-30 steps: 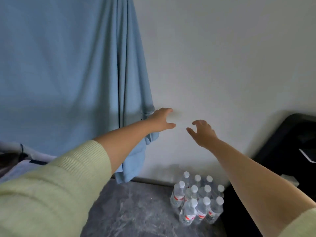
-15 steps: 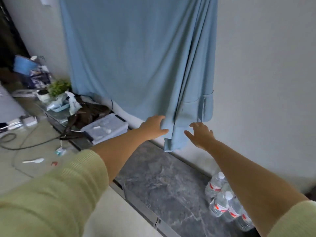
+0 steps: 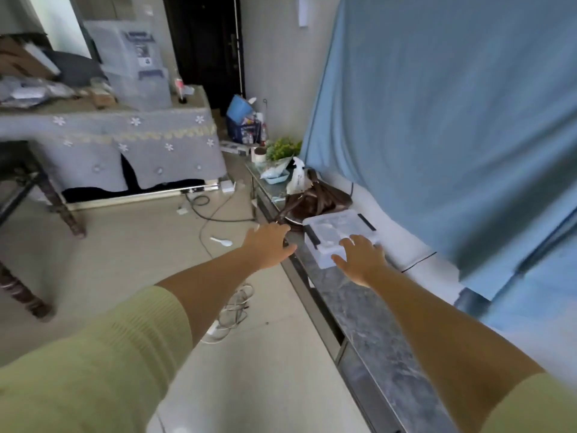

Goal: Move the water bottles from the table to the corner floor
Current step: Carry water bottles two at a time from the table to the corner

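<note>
Both my hands empty, fingers loosely spread: left hand (image 3: 271,245), right hand (image 3: 362,258). No water bottles in view, can't tell where they are. Table (image 3: 103,132) lies at 10 o'clock, so left is nearer, I reckon.

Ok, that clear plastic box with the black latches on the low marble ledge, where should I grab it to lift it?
Take the clear plastic box by its two short ends, where the black latches sit, one hand on each, coming down from above. It lies flat and wide with its lid on, so one hand probably cannot span it. The right hand is over its near corner; the left hand hangs open beside it.
</note>
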The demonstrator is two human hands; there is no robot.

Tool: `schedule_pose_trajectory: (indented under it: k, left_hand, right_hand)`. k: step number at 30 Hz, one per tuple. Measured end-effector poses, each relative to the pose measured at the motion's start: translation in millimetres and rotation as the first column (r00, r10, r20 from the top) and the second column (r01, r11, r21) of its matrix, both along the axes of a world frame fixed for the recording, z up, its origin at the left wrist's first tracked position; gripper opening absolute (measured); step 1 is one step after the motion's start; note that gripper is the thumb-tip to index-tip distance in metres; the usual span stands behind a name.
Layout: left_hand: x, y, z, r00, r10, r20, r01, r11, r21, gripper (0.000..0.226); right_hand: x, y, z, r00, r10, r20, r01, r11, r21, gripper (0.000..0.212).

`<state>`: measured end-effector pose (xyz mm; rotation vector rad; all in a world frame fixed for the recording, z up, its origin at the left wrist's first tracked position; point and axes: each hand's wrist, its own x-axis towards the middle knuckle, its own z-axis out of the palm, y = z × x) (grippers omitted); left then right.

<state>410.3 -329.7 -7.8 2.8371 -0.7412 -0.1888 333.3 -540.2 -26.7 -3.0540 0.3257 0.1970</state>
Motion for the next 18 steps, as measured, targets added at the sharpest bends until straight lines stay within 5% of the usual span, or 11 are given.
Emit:
schedule_pose_trajectory:
  k: [9,18]
  left_hand:
    - [44.8,224.3,-13.2,0.966,0.254,0.040,-0.257,0.961,0.107,0.055]
    - [68.9,346.4,-33.0,0.874,0.486,-0.011,-0.482,0.868,0.118,0.057]
  right_hand:
    - [103.0,204.0,-26.7,0.952,0.303,-0.046,-0.304,0.953,-0.005,0.052]
    - [181.4,333.7,-32.2,0.844,0.528,-0.096,-0.529,0.848,0.016,0.052]
